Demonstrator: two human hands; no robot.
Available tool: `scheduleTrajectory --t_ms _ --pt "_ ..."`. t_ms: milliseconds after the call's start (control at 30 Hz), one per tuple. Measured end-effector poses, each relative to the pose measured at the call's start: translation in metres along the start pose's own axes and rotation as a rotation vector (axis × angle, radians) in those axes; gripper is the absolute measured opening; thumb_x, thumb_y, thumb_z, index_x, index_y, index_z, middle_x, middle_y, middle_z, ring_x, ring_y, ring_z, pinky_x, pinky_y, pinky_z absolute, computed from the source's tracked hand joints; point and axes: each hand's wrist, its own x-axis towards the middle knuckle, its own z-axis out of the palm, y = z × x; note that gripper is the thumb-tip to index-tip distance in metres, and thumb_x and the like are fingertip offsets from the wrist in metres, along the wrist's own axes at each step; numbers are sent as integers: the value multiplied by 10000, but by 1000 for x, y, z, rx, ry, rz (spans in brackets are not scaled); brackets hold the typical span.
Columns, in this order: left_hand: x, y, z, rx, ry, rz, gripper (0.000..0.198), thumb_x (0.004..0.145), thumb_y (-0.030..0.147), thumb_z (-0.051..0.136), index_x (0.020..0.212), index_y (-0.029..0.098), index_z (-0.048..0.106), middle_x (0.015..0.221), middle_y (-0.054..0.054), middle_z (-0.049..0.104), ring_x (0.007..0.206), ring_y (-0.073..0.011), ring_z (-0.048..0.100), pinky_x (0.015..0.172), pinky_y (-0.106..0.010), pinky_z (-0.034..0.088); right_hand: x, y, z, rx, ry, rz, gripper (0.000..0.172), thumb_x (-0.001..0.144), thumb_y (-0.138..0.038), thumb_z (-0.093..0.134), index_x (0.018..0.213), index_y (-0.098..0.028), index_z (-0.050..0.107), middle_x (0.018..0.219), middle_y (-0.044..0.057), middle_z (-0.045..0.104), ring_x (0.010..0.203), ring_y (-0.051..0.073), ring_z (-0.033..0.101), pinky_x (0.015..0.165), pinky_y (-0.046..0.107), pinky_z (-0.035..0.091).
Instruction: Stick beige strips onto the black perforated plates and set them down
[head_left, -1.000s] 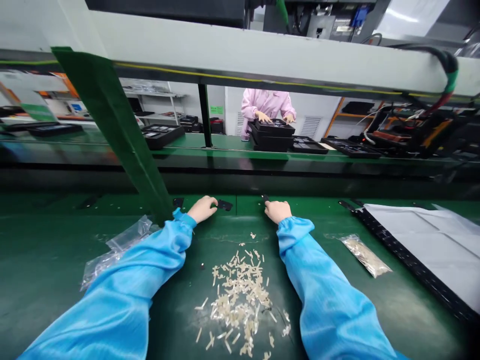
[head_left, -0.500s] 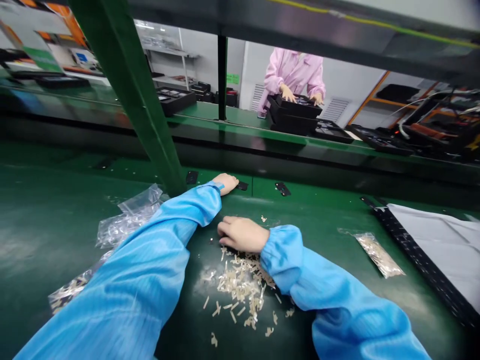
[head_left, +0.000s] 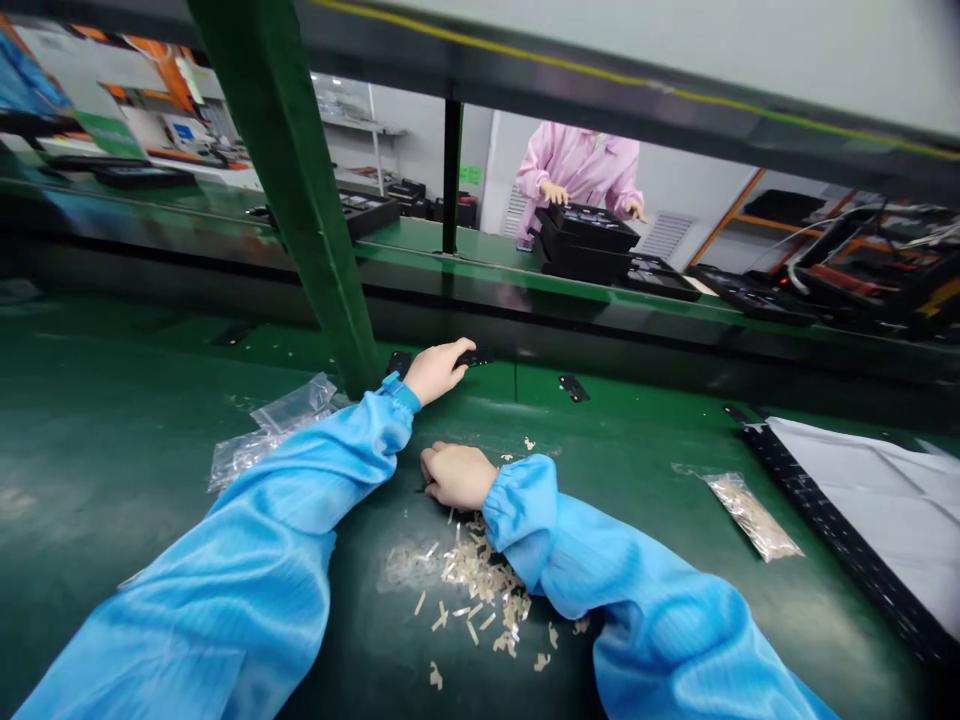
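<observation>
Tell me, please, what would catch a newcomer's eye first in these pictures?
The bright blue sleeves stand out first, stretched across the green workbench. At their ends, the left hand is at a small black part on the far side, and the right hand is near a scattered pile of pale slivers. Beyond the bench, a co-worker in a pink smock stands at stacked black trays.

A co-worker (head_left: 581, 165) in a pink smock stands behind stacked black trays (head_left: 589, 245); a plastic bag (head_left: 274, 435) lies on the green bench (head_left: 112, 400).
</observation>
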Motion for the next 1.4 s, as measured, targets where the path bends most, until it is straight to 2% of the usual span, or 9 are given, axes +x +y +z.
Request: scheduleTrajectory --t_ms 200,333,600,767,833,933,1100,1233,1400 --pt "-23 25 -24 -294 209 23 482 785 141 442 1257 228 402 1226 -54 528 936 -170 572 817 -297 459 -8 1 -5 176 142 4 105 658 -84 570 703 -178 554 704 20 618 680 186 606 569 258 423" --pt "-37 37 -31 -457 313 -29 374 802 180 425 1174 187 382 1065 -65 547 792 -137 575 712 -277 472 -35 25 -28 364 391 19 122 676 -109 589 680 -187 494 623 -43 549 605 110 550 574 206 412" --pt "-52 86 -37 -639 203 3 392 772 200 520 1145 173 399 842 -30 612 722 -146 586 661 -269 464 -93 66 -62 741 989 39 130 760 -246 542 864 -189 487 765 7 567 712 131 566 683 271 480" --pt "-55 110 -50 -764 32 76 283 795 210 494 1070 196 558 998 -59 609 864 -175 577 731 -282 461 -110 57 -71 923 962 -159 125 716 -236 623 804 -184 551 735 -7 601 693 128 600 694 281 501" --pt "-56 117 -50 -862 88 31 318 811 234 485 1126 206 519 947 -45 599 808 -155 570 679 -262 460 -112 51 -73 940 924 -167 112 717 -220 617 800 -181 553 708 -15 605 653 122 608 664 272 513" --pt "-58 128 -41 -1002 248 -49 376 826 257 481 1188 232 383 809 10 565 675 -113 556 638 -249 463 -109 43 -72 942 1080 -105 104 718 -213 615 791 -180 549 709 -10 607 661 124 611 653 262 521" --pt "-65 145 -20 -1061 236 -56 170 827 246 482 976 224 402 822 17 539 615 -98 580 621 -261 489 -106 31 -66 781 1279 -35 63 762 -176 572 813 -185 536 732 2 613 671 130 614 627 250 520" --pt "-70 146 -26 -765 300 -42 73 841 193 415 817 207 482 688 31 503 567 -105 533 578 -248 443 -111 29 -63 234 1450 17 125 809 -130 538 921 -184 517 751 21 606 726 159 587 698 315 492" --pt "-77 151 -39 -368 302 90 163 830 157 412 852 206 565 831 -30 569 763 -162 551 697 -281 440 -111 30 -62 -341 1381 -57 147 856 -78 439 980 -125 504 720 62 576 702 186 528 669 346 459"
